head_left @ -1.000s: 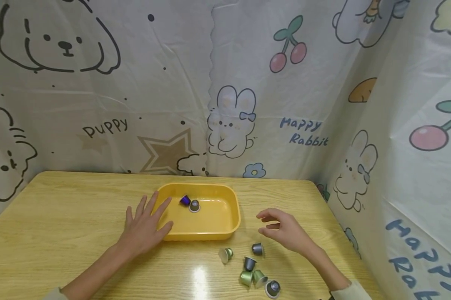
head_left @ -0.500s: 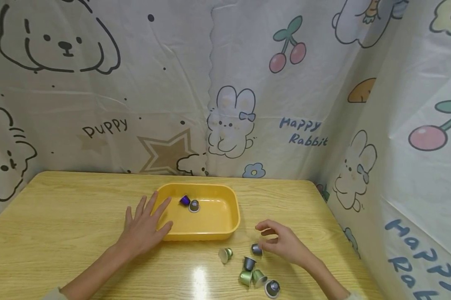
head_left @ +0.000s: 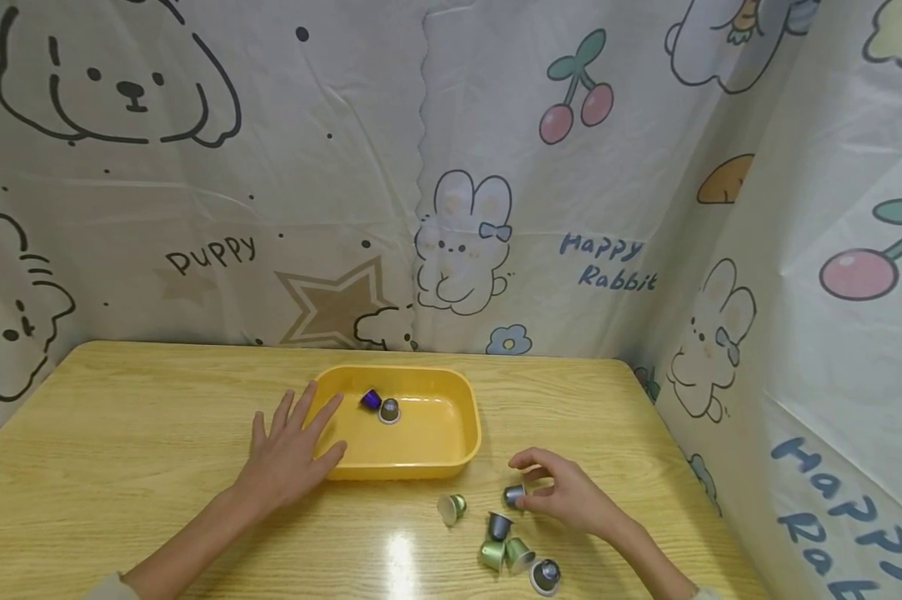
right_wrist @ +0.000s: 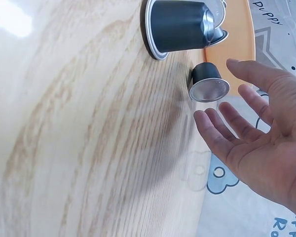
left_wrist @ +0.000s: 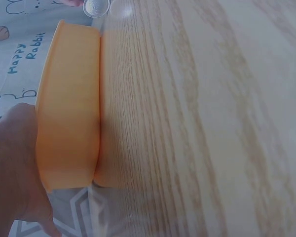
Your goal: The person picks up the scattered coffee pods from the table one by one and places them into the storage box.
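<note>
- Yellow tray (head_left: 413, 467) sits near far edge of wood-grain table (head_left: 158, 417), approx. mid.
- L hand (head_left: 289, 462) at tray's L end, over the rim; fingers straight + splayed wide, not curled round anything.
- R hand (head_left: 567, 496) low over table, R of tray; thumb + fingers bent a bit, w/ a clear gap btwn them. No hold on anything.
- Nearest it: dk grey capsule (head_left: 513, 497), on its side on table, lid twd R hand, just below thumb tip in R wrist view. Contact w/ thumb: can't tell.
- In tray, twd back: purple capsule (head_left: 371, 400) + brownish capsule (head_left: 388, 410), side by side.
- Pale-lidded green capsule (head_left: 453, 509) on table, just in front of tray.
- Nearer the person: 2nd grey capsule (head_left: 499, 527), then 2 green capsules (head_left: 492, 556) next to each other, then silver-rimmed dk capsule (head_left: 546, 576).
- Behind: pale backdrop (head_left: 361, 167) w/ cartoon prints, incl. "PUPPY" + "Happy Rabbit".
</note>
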Demonstrator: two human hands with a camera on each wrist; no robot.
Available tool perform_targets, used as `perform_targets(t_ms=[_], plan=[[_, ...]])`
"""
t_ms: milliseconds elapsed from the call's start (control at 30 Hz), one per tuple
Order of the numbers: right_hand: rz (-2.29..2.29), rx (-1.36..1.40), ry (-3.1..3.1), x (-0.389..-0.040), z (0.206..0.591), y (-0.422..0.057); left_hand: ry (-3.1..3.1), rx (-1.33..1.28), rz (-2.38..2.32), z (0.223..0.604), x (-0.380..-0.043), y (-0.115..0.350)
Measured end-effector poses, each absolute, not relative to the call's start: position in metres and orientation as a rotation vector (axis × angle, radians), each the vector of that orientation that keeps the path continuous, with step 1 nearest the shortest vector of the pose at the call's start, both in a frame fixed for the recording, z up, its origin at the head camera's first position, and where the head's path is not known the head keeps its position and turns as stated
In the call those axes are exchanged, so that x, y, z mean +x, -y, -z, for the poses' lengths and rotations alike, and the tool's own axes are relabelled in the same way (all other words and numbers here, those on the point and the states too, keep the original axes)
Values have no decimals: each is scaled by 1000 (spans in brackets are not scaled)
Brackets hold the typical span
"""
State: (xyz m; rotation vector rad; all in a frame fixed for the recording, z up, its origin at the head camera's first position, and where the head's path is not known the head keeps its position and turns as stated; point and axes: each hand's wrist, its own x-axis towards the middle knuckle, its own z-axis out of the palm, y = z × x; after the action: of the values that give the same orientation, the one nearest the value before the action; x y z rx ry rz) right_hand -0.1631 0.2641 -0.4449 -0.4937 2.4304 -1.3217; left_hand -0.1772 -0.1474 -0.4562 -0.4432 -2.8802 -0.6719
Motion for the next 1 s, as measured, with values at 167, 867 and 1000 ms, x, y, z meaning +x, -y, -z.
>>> perform_targets(t_ms=[167,867,1000], plan=[[1293,-495,-2430,-165,449,-264,2878,-444,676,457,-177,147],[1163,-591,-2490,-168,456,-260,2881,-445,662,458,-178,148],[1136,-604,-2499,-167,457,-259,2881,-446,662,458,-178,148]])
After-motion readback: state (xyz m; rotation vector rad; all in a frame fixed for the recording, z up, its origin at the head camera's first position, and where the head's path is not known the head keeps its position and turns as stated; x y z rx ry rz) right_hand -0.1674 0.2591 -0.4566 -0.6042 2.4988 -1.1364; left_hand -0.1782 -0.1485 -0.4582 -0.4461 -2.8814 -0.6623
